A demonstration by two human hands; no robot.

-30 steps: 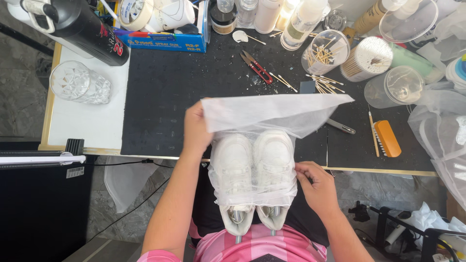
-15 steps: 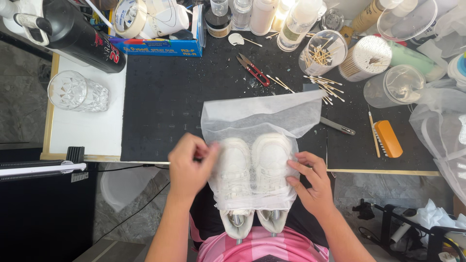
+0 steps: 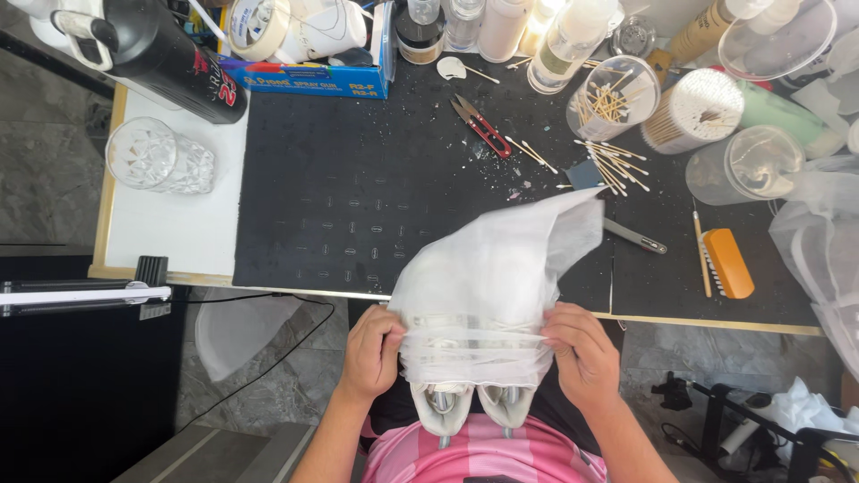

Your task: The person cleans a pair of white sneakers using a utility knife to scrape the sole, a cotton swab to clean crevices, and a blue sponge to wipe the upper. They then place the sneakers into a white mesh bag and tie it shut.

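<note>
Shoes (image 3: 470,402) in a thin white bag (image 3: 488,286) sit between the left hand (image 3: 371,353) and right hand (image 3: 582,353), both pinching the bag, toes pointing away.

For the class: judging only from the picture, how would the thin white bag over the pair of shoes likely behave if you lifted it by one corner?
The white bag would probably flop: its free end sags in soft folds. It looks light, since the sheer fabric shows the shoes through it. It likely crumples easily, bunching where the left hand and right hand grip.

Left hand (image 3: 371,351) and right hand (image 3: 580,354) curl inward, fingers pinched, forearms angled toward each other.
</note>
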